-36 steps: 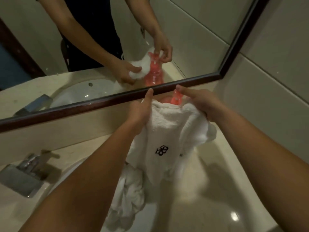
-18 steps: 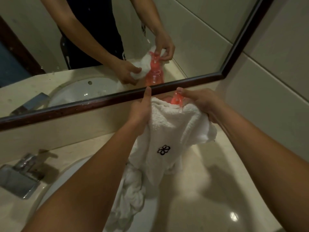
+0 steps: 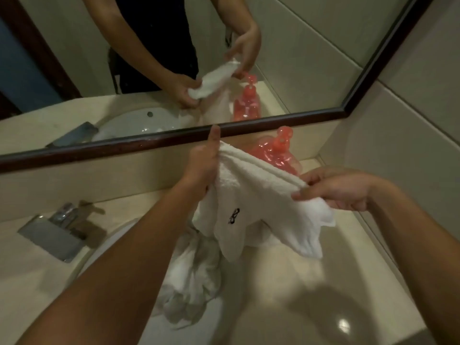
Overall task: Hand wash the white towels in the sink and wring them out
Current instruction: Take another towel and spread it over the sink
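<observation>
Towel stretched between your hands, just right of the sink [image 3: 104, 245]

Your left hand [image 3: 202, 165] clenches one end of the white towel [image 3: 251, 195]. It looks soft and is probably heavy when wet, so grab bunched ends. The soap bottle [image 3: 278, 153] stands just behind. Your right hand [image 3: 341, 190] pinches the hem, and the wall crowds the right.

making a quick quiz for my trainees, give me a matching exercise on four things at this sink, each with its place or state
Things
1. towel with black emblem
2. crumpled towel
3. pump bottle
4. faucet

Place or state
a. pink, at the back of the counter below the mirror
b. metal, left of the basin
c. held up between the left hand and the right hand
d. lying in the sink, in no hand

Pairs: 1-c, 2-d, 3-a, 4-b
</observation>
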`<state>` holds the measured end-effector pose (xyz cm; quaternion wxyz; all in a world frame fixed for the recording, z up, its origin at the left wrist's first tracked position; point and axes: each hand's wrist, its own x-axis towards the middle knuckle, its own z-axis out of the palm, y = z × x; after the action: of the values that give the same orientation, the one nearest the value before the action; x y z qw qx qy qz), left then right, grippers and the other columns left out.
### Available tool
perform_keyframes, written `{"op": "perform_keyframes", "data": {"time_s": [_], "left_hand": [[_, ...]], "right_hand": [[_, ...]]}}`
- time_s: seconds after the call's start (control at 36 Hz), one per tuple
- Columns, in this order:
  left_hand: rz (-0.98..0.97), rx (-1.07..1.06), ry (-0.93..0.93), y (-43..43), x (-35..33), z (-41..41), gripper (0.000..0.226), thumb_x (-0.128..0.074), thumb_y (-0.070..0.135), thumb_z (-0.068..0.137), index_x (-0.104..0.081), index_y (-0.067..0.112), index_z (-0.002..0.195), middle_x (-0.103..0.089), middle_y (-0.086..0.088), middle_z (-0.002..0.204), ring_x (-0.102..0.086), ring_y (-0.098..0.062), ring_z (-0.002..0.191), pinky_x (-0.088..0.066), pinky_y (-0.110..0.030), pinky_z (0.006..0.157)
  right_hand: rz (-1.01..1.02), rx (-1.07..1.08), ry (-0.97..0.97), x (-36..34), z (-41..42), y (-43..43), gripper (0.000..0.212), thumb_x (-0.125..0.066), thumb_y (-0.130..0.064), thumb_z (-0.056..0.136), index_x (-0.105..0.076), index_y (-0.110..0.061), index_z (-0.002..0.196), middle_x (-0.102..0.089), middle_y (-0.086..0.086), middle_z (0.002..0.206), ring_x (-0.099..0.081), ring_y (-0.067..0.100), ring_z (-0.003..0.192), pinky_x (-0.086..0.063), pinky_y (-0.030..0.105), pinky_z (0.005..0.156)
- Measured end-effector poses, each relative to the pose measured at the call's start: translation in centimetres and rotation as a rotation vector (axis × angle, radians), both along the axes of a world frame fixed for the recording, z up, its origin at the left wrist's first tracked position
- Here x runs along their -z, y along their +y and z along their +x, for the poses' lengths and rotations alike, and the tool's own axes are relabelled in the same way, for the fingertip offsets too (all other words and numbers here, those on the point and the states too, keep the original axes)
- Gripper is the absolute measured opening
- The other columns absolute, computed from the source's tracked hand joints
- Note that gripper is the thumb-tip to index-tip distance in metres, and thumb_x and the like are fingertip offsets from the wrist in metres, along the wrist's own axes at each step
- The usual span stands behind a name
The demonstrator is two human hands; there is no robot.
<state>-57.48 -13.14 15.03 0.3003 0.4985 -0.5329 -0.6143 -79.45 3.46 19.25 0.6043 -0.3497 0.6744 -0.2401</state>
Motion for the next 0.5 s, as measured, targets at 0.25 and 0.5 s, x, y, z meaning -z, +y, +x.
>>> {"op": "perform_keyframes", "data": {"time_s": [0.25, 0.5], "left_hand": [[0.000, -0.111, 0.032, -1.6, -2.5, 11.2, 0.076, -0.052, 0.081, 0.088, -0.070, 0.008, 0.095, -0.067, -0.005, 0.083, -0.065, -0.021, 0.075, -0.053, -0.035, 0.070], [-0.088, -0.082, 0.136, -1.2, -0.4, 18.8, 0.050, -0.061, 0.065, 0.092, -0.075, 0.018, 0.101, -0.081, 0.003, 0.088, -0.077, -0.011, 0.083, -0.060, -0.030, 0.074]], "right_hand": [[-0.242, -0.044, -0.023, 1.6, 6.6, -1.7, 0.043, -0.076, -0.002, 0.088, -0.070, -0.010, 0.129, -0.076, 0.016, 0.126, -0.073, 0.032, 0.118, -0.060, 0.042, 0.102], [-0.348, 0.389, -0.227, 3.3, 15.5, -7.1, 0.034, -0.056, -0.031, 0.102, -0.078, -0.006, 0.108, -0.075, 0.016, 0.094, -0.071, 0.030, 0.089, -0.059, 0.033, 0.072]]}}
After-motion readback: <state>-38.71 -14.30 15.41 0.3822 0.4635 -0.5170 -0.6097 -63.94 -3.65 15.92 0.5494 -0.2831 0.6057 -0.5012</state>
